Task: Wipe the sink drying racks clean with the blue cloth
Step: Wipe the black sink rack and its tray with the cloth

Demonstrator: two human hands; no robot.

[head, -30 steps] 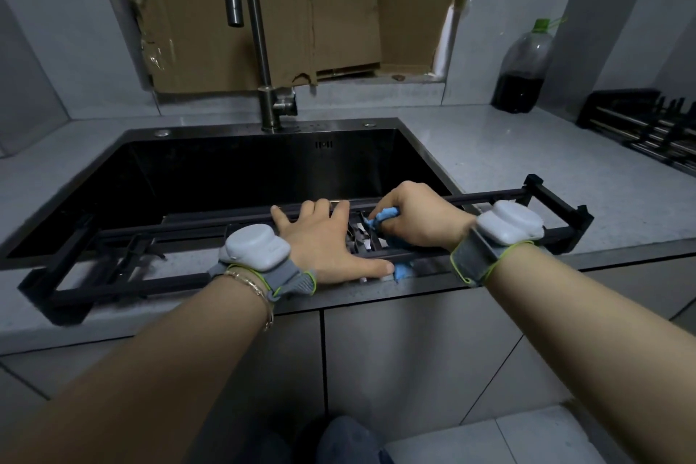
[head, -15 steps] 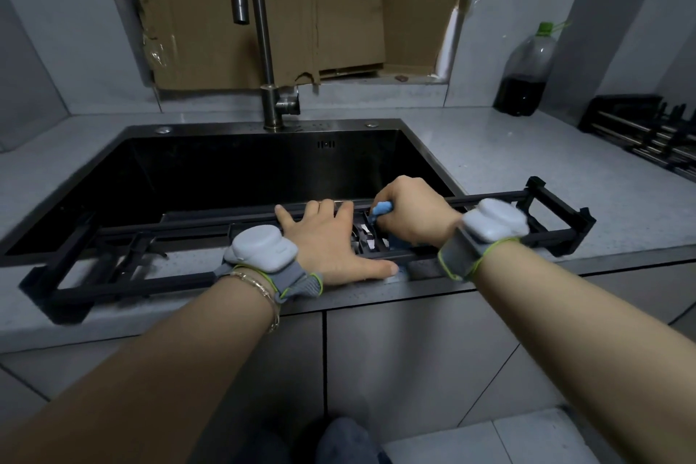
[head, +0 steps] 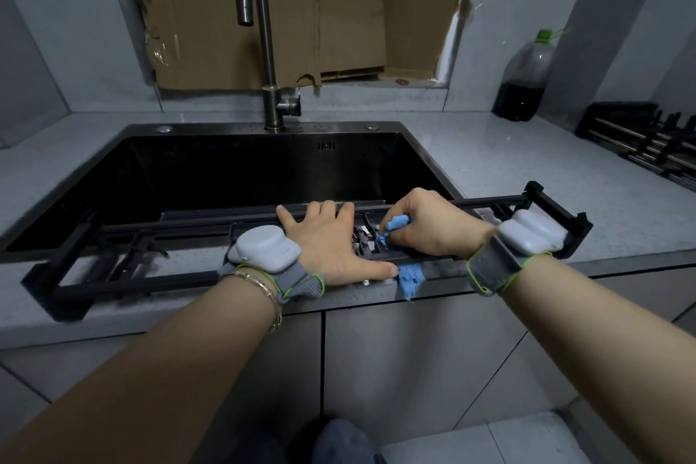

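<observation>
1. The rack [head: 150, 281] lies across the sink's [head: 226, 169] front edge; the left hand [head: 331, 245], fingers flat, presses it down.
2. The right hand [head: 425, 230] clutches the cloth [head: 393, 226] at the rack's middle slats; a tail hangs frontward.
3. Best: thread the soft, crumpled cloth along each thin, rigid black bar, with the rack pinned.

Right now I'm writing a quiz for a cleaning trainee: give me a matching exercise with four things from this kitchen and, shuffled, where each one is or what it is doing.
Things:
1. left hand
2. right hand
3. bottle
4. second rack

States:
A. grips the blue cloth
B. stands at the back of the counter, dark liquid inside
C. lies flat on the drying rack
D. lies at the far right of the view

Pairs: 1-C, 2-A, 3-B, 4-D.
</observation>
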